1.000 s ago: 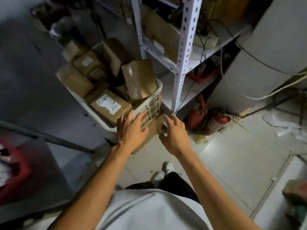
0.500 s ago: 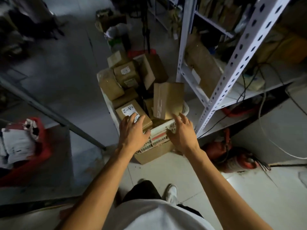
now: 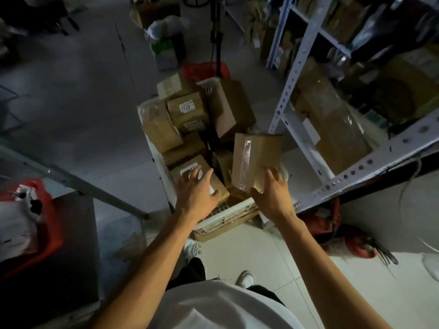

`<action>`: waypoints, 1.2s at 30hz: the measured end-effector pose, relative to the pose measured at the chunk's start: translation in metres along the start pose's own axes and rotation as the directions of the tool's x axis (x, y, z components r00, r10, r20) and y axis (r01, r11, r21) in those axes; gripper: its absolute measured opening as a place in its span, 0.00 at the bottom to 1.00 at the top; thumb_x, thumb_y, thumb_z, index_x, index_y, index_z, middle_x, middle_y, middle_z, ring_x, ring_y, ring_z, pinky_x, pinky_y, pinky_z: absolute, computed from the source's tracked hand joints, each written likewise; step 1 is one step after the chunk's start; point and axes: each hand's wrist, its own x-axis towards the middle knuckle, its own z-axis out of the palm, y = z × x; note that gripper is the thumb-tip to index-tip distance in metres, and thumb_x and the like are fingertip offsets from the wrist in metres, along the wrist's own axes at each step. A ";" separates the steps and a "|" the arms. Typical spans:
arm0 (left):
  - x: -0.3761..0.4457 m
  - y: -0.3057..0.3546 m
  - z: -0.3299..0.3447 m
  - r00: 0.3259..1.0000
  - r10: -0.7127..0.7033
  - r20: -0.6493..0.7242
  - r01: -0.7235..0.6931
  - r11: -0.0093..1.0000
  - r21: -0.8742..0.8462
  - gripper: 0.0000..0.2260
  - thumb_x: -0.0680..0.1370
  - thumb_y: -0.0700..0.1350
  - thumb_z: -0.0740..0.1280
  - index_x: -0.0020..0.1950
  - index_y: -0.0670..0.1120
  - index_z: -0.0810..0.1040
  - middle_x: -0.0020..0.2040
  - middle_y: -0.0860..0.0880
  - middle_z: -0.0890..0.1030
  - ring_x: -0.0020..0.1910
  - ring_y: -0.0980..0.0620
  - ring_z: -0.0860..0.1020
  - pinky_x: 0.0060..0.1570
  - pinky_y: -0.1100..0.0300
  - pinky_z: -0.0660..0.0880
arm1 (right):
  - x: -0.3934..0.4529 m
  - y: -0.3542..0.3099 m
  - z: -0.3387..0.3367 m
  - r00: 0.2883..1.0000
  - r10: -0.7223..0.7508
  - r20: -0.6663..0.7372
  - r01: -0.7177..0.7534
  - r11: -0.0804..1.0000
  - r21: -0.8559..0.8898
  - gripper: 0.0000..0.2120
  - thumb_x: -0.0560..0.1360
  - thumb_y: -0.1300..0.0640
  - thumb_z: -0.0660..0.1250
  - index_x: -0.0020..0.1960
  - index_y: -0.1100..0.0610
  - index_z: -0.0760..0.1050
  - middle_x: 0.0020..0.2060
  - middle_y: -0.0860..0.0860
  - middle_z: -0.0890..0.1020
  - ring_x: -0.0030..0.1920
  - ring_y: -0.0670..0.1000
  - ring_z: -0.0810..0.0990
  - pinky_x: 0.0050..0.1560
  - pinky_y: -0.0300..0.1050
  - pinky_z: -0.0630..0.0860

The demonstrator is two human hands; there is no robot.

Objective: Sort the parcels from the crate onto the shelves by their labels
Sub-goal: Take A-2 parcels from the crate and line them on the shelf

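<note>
The left hand (image 3: 196, 194) lies over a labelled parcel (image 3: 215, 186) at the near end of the white crate (image 3: 152, 148), and its fingers (image 3: 193, 173) are spread and fairly straight, so they cover most of the white label and grip nothing. The right hand (image 3: 273, 193) reaches to the taped parcel (image 3: 254, 157), which stands upright against the right rim of the crate; its fingers (image 3: 269, 173) are apart and touch the lower near face of this parcel, with the thumb under the bottom edge, but I cannot tell if they really hold it. Beyond the fingers of both hands the crate is full of other brown parcels, and one of them (image 3: 186, 112) carries a small white label with printed digits. The crate sits on a flat cardboard box (image 3: 225, 230) on the tiled floor (image 3: 261, 252). To the right of the right fingers stands a white metal shelf unit (image 3: 370, 160), and a big brown package (image 3: 332, 129) wrapped in clear film lies on its lower shelf. Far to the left of the left fingers there is a red bin (image 3: 51, 241) with white items inside.
</note>
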 end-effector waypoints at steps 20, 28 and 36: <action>0.130 0.083 0.045 0.958 -0.078 0.276 0.202 0.868 -0.454 0.63 0.59 0.66 0.77 0.80 0.53 0.38 0.74 0.39 0.62 0.71 0.36 0.65 0.68 0.36 0.66 | 0.040 0.038 -0.013 0.953 0.304 0.007 -0.303 0.947 0.106 0.27 0.74 0.62 0.73 0.71 0.61 0.71 0.64 0.60 0.77 0.58 0.61 0.78 0.53 0.48 0.73; 0.139 0.073 0.011 0.939 -0.284 0.193 0.343 0.800 -0.492 0.55 0.67 0.58 0.77 0.80 0.59 0.40 0.72 0.41 0.61 0.70 0.37 0.64 0.64 0.37 0.70 | 0.075 0.038 -0.018 0.977 0.171 0.127 -0.198 0.949 0.246 0.20 0.76 0.57 0.72 0.66 0.48 0.70 0.57 0.43 0.74 0.53 0.42 0.76 0.52 0.27 0.69; 0.096 0.004 -0.009 0.902 -0.426 0.069 0.410 0.797 -0.443 0.53 0.55 0.79 0.66 0.72 0.52 0.63 0.68 0.45 0.72 0.67 0.41 0.71 0.65 0.41 0.71 | 0.091 -0.035 0.020 0.942 -0.029 0.334 -0.126 0.892 0.433 0.25 0.80 0.46 0.64 0.75 0.46 0.64 0.63 0.46 0.77 0.64 0.51 0.77 0.62 0.48 0.75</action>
